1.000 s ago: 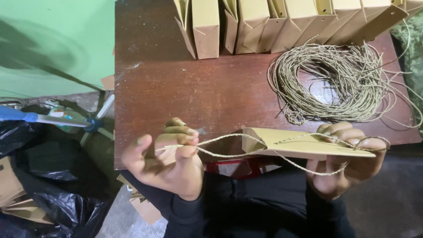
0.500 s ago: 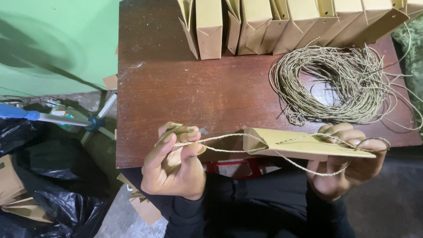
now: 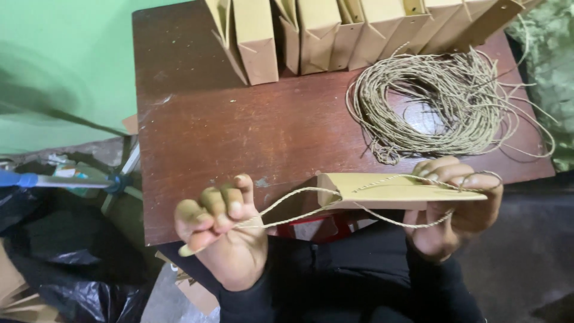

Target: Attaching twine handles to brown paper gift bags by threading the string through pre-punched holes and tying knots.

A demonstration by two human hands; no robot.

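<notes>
On the dark wooden bench (image 3: 227, 131) I see a row of standing paper bags (image 3: 335, 36) and a loose coil of twine (image 3: 442, 107). Nearer me, my right hand (image 3: 454, 215) grips a flat folded bag (image 3: 394, 190) at the bench's front edge. My left hand (image 3: 224, 239) has its fingers (image 3: 230, 206) curled shut on the cord (image 3: 287, 200) running from that bag, drawn taut.

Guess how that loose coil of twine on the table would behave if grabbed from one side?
The twine coil would probably go floppy and sag rather than lift as a ring: its loops lie loose, with stray ends splayed out. It looks light. Strands would likely tangle or drag across the wooden table, perhaps snagging the paper bags beside it.
</notes>
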